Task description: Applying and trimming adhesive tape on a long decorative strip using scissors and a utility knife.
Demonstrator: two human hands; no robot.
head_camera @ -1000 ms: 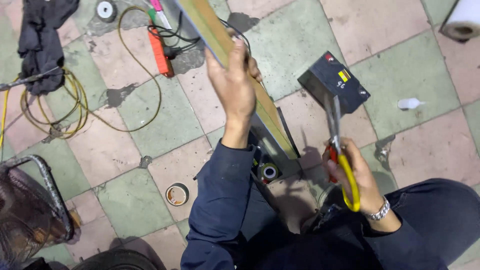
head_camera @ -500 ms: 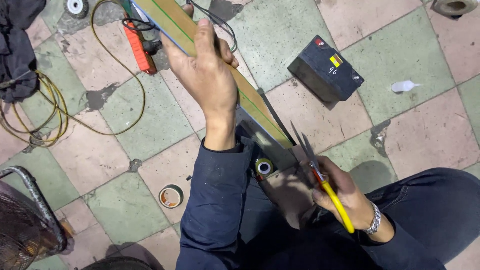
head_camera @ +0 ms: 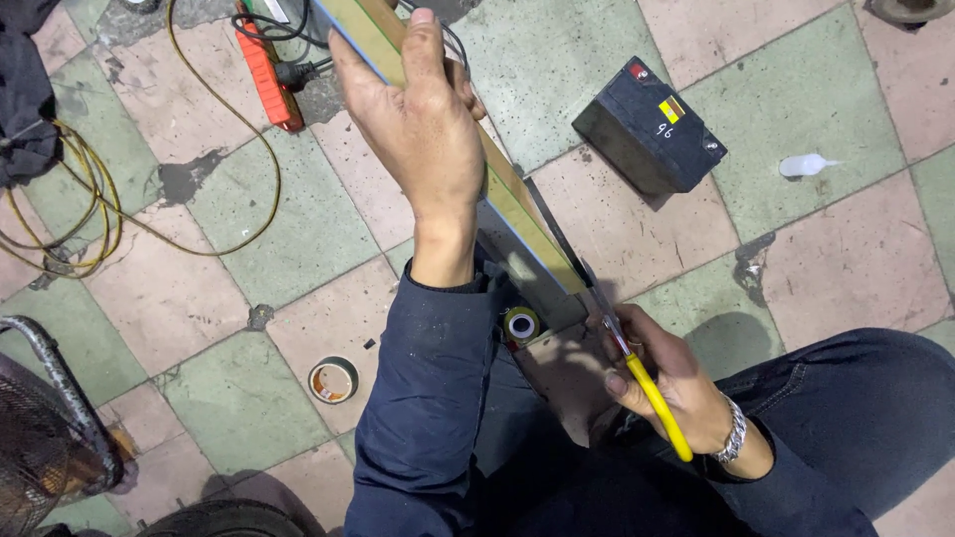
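Tiled floor (head_camera: 298, 229), pink and green squares w/ worn grout, filled the head view; the person sat low over it, dark sleeves and dark trousers at the near edge.

Head view: left hand (head_camera: 418, 129) was clenched round a long flat strip (head_camera: 517, 204), greenish-tan face w/ a pale blue edge, held slanting from far left down to near right. Right hand (head_camera: 662, 383) gripped yellow-handled scissors (head_camera: 637, 363), blades pointing up toward the strip's near end, tip just at or touching its edge; can't tell if the blades had bitten in. No cut piece showed on the floor, so the trimming looked barely begun or not yet begun, most of it left to do.

Around them: small tape roll (head_camera: 521, 323) below the strip's near end, another tape roll (head_camera: 333, 380) on the floor to the left, black battery block (head_camera: 647, 134) far right, orange power strip (head_camera: 267, 70) far left, yellow cable (head_camera: 99, 214) looping at left, fan grille (head_camera: 40, 438) near left, small white nozzle bottle (head_camera: 808, 164) at right.

Vs. a second ago: the scissors had been held apart from the strip, off to the right, blades near the battery block; by now they had swung in to the strip's near end. Left hand's grip on the strip looked the same; view had shifted closer.
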